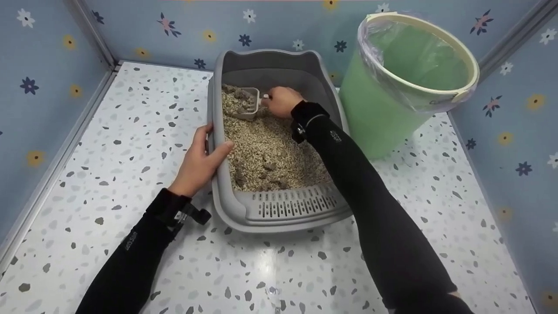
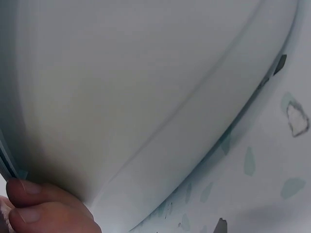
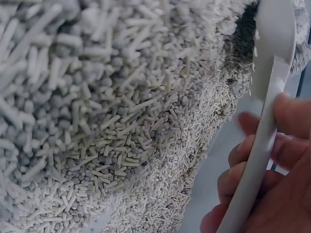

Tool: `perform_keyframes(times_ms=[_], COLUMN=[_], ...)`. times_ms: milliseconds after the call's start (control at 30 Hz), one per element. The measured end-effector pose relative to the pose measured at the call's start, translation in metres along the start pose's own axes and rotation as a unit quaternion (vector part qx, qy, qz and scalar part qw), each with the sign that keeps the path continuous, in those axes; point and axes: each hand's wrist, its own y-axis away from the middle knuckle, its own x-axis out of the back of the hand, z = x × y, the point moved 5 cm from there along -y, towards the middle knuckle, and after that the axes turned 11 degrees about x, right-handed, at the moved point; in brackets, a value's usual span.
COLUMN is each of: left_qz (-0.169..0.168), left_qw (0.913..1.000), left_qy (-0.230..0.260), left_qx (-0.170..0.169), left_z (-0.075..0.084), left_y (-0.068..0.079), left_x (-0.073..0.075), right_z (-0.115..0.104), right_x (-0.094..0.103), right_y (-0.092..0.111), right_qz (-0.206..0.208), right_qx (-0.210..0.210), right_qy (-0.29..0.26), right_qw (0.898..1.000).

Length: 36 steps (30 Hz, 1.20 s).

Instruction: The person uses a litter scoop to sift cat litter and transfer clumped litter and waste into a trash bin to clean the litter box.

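Our right grip (image 1: 282,102) clasps a pale plastic scoop (image 3: 268,116) at upper centre; our left grip (image 1: 197,165) pinches a grey plastic tray (image 1: 279,226). Overtilting could spill tan granular litter (image 1: 270,141).

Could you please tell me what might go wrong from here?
The bin stands outside the litter box, so litter could spill onto the floor if the scoop, held in the right hand, tips on the way. Clumps near the slotted front, away from the scoop, could be missed. The left hand grips one side only, so the litter box might shift under a hard push.
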Motion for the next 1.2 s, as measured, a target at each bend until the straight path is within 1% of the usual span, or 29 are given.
perform_keyframes(times_ms=[100, 233, 300, 367, 600, 800, 1000, 1200], left_qz=[0.001, 0.000, 0.000, 0.002, 0.000, -0.004, -0.001, 0.003], left_qw=[1.0000, 1.0000, 1.0000, 0.9999, 1.0000, 0.9999, 1.0000, 1.0000], left_qy=[0.003, 0.006, 0.007, 0.010, 0.010, 0.011, 0.005, 0.001], left_qx=[-0.001, -0.003, -0.005, -0.006, -0.001, 0.002, -0.008, -0.007], left_z=[0.000, -0.001, -0.001, 0.000, 0.002, 0.000, 0.000, -0.001], left_y=[0.000, 0.000, 0.000, 0.000, 0.000, 0.000, -0.003, -0.002], left_x=[0.000, 0.001, 0.001, 0.001, 0.000, -0.001, -0.002, -0.001], right_z=[-0.002, -0.003, -0.003, -0.003, -0.003, -0.006, -0.008, -0.012], right_x=[-0.001, -0.004, -0.005, -0.005, -0.003, -0.007, -0.005, -0.005], right_y=[0.002, 0.003, 0.002, 0.002, -0.001, 0.003, 0.017, 0.042], right_qz=[-0.006, -0.036, -0.052, -0.058, -0.037, -0.042, -0.025, -0.018], right_qx=[0.008, 0.029, 0.038, 0.045, 0.042, 0.050, 0.053, 0.056], right_qy=[0.013, 0.031, 0.031, 0.027, 0.002, -0.018, -0.021, -0.049], right_qw=[1.000, 0.998, 0.997, 0.997, 0.998, 0.998, 0.998, 0.997])
